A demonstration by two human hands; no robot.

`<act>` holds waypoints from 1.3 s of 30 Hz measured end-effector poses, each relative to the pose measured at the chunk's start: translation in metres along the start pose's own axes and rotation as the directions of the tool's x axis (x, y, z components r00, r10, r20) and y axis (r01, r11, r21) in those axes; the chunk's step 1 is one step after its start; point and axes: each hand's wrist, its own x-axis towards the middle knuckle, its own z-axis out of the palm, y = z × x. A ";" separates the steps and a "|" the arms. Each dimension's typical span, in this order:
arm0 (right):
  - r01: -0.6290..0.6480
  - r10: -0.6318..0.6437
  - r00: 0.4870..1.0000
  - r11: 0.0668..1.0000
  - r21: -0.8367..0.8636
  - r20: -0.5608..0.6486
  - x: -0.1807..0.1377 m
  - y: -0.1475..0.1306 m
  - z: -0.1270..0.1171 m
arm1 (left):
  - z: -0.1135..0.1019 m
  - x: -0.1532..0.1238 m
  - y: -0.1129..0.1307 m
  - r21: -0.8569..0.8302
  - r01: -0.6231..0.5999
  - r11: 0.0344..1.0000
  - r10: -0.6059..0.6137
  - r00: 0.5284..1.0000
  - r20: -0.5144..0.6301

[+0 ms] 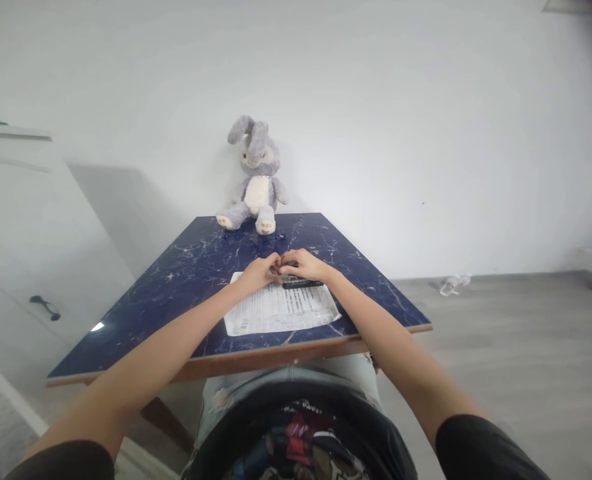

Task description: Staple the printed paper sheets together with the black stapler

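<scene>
Spanning the dark marbled table (176,293), a printed sheet (276,313) lay flat under the work, likely to shield the top; left hand (259,272) and right hand (303,265) met fingertip to fingertip, pinching a small item I couldn't identify, beside a black pen-like object (302,284); grey plush rabbit (256,177) behind

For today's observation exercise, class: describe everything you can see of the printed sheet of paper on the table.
The printed sheet is white paper covered in dense dark text, too small to read. It lies flat on the dark blue marbled table, near its front edge, slightly skewed. A black pen-like object rests across its far edge, where the left hand and right hand meet just above it. Its near corners lie bare and uncurled.
</scene>
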 end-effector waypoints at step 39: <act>-0.595 0.563 0.795 0.797 -0.106 -0.224 -0.020 0.086 -0.012 | -0.042 -0.014 -0.032 0.132 -0.056 0.990 0.016 0.959 0.284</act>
